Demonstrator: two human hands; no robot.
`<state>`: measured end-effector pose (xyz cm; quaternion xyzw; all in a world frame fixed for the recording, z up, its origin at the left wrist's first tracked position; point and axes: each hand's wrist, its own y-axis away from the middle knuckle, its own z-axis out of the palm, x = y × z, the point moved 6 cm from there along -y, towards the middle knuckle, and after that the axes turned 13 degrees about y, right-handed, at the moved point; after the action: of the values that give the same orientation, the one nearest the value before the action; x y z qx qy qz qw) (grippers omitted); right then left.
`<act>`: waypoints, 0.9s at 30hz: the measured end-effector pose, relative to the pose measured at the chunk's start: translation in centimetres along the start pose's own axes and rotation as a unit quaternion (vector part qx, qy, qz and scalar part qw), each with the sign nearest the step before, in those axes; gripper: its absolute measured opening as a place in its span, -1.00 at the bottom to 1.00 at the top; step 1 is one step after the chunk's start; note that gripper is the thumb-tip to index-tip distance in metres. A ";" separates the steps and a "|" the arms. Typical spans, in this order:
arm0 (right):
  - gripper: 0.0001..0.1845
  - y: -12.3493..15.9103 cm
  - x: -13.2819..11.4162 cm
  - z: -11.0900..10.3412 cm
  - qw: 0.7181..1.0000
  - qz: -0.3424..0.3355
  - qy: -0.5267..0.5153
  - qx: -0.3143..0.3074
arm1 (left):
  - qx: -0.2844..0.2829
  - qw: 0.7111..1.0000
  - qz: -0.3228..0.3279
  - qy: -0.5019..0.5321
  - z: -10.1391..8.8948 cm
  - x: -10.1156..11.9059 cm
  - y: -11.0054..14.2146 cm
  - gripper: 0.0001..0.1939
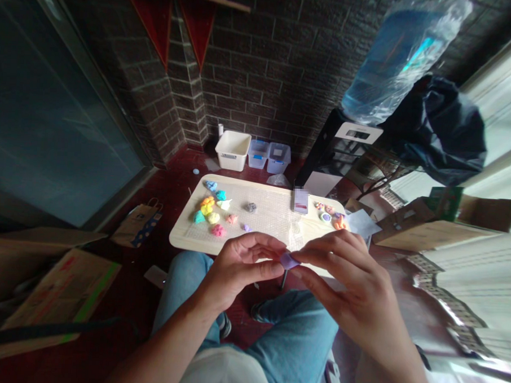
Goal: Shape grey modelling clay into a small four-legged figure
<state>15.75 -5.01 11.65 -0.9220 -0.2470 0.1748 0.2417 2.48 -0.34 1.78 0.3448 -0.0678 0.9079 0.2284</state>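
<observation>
A small piece of purple modelling clay (288, 260) is pinched between my two hands, above the near edge of the table. My left hand (250, 259) grips its left side between thumb and fingers. From the right, the thumb and fingertips of my right hand (345, 269) press on the same piece. Beyond my hands, a smaller purple clay bit (247, 228) and a grey clay lump (251, 206) lie on the table. Pink clay (219, 230), yellow clay (207, 204) and other coloured lumps cluster at the left. Small shaped clay pieces (325, 217) sit at the right end.
The pale table (272, 192) stands before my knees, with a phone (301, 200) near its far edge. Behind it are a white bin (233, 151) and two clear boxes. A water dispenser (342, 144) rises at the back right. Cardboard boxes (60, 290) flank both sides.
</observation>
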 end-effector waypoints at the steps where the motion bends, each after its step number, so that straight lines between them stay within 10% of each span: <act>1: -0.85 0.0 -0.1 0.0 1.000 -0.004 0.005 0.000 | -0.002 1.000 0.002 -0.004 0.0 0.1 0.0 -0.75; 11: -0.80 0.2 -0.2 -0.1 0.999 -0.018 0.004 0.026 | -0.043 0.999 -0.004 0.000 -0.4 -0.6 0.0 -0.79; 18: -0.82 0.4 -0.5 1.3 0.999 0.001 -0.053 0.013 | 0.045 0.965 -0.049 0.254 0.9 -0.5 -1.0 -0.41; 27: -0.86 0.6 -1.5 3.6 0.999 0.008 -0.028 -0.045 | 0.042 0.957 -0.069 0.279 2.2 -1.7 -1.2 -0.38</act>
<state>13.14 -4.97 8.71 -0.9286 -0.2537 0.1916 0.1913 5.47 -0.57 2.27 0.0912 0.0604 0.9520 0.2859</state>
